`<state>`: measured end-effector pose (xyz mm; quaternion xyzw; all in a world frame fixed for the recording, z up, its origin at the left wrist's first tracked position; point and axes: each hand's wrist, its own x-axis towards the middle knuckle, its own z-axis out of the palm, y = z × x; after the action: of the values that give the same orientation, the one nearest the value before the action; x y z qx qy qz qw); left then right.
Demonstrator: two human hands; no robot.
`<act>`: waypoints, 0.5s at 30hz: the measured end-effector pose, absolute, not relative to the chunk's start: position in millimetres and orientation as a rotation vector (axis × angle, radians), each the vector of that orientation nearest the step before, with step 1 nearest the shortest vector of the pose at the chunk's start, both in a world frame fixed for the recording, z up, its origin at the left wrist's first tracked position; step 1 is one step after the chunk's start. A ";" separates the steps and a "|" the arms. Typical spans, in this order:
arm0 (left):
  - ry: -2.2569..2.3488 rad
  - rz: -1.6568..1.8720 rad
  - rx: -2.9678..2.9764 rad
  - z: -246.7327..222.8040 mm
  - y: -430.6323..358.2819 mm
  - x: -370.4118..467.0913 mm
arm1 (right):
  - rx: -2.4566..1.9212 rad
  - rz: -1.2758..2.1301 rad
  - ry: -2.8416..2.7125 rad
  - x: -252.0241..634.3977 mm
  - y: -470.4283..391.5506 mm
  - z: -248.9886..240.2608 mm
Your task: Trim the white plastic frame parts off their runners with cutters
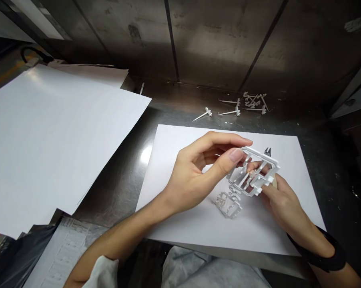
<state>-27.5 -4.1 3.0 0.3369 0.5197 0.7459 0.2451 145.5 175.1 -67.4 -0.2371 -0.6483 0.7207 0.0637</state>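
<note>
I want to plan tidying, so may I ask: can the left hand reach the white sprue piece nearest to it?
Probably yes: only flat white paper and steel benchtop appear to lie between the left hand and that sprue piece. But the hand holds the white plastic frame, which likely needs releasing first.

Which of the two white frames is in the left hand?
The upper frame, which looks larger and is pinched at one corner by the left hand; the lower frame shows against the white sheet, outside that grip.
</note>
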 end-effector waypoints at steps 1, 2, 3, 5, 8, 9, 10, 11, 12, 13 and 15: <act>1.418 2.044 0.907 3.7 -4.3 -27.0 | -0.708 2.165 -1.971 145.4 174.8 -66.9; 1.413 2.052 0.894 4.5 -4.2 -26.7 | -0.704 2.150 -1.984 145.1 174.2 -66.2; 1.406 2.056 0.880 5.3 -4.0 -27.0 | -0.704 2.132 -1.996 144.5 173.4 -65.4; 1.405 2.071 0.851 6.4 -3.3 -29.5 | -0.717 2.104 -2.008 142.6 171.2 -63.8; 1.463 2.042 0.773 4.8 -4.5 -35.1 | -0.742 2.108 -1.975 137.9 167.9 -61.6; 1.485 1.990 0.744 2.6 -6.4 -35.7 | -0.748 2.112 -1.960 136.2 167.2 -61.1; 1.500 1.905 0.727 -0.8 -9.1 -35.1 | -0.753 2.107 -1.946 134.7 166.8 -60.9; 1.503 1.802 0.714 -5.9 -12.2 -33.1 | -0.757 2.090 -1.933 133.2 166.7 -61.4; 1.511 1.676 0.707 -12.9 -15.2 -30.3 | -0.763 2.065 -1.919 131.5 167.1 -62.9; 1.499 1.557 0.703 -21.5 -17.1 -27.4 | -0.767 2.041 -1.901 129.1 168.0 -65.5; 1.451 1.477 0.607 -40.9 -15.4 -23.8 | -0.777 1.996 -1.852 121.2 171.0 -73.4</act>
<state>-23.8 -15.4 -40.9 0.2481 0.5926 0.6034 0.4723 121.2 171.0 -73.4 -0.2712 -0.6461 0.6965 0.1545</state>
